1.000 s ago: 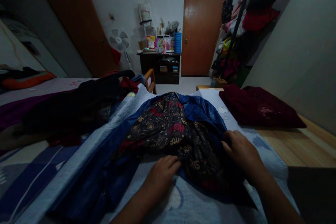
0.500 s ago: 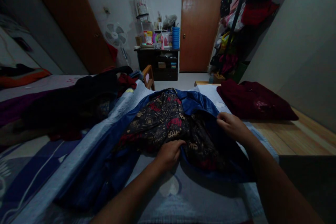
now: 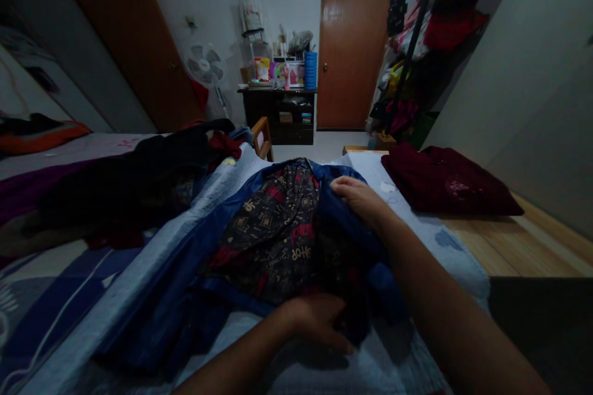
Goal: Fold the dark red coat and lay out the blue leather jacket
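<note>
A blue jacket (image 3: 167, 284) lies spread over the light blue cloth, its dark lining (image 3: 278, 222) with red and tan lettering facing up. My right hand (image 3: 354, 194) is closed on the jacket's right front edge, drawn in over the lining. Lower down, at the hem, my left hand (image 3: 319, 321) has its thumb and fingers apart. It rests against the dark fabric, and its fingertips are partly lost in shadow.
A folded maroon garment (image 3: 449, 179) lies to the right on a wooden surface (image 3: 532, 247). Dark clothes (image 3: 130, 179) are heaped on the left. Beyond the cloth-covered surface stand a wooden chair (image 3: 262, 136), a fan (image 3: 206, 65) and a dark cabinet (image 3: 259, 114).
My right hand has moved left, carrying the jacket's front edge inward over the lining. My left hand has moved down and slightly right, and its fingers have spread.
</note>
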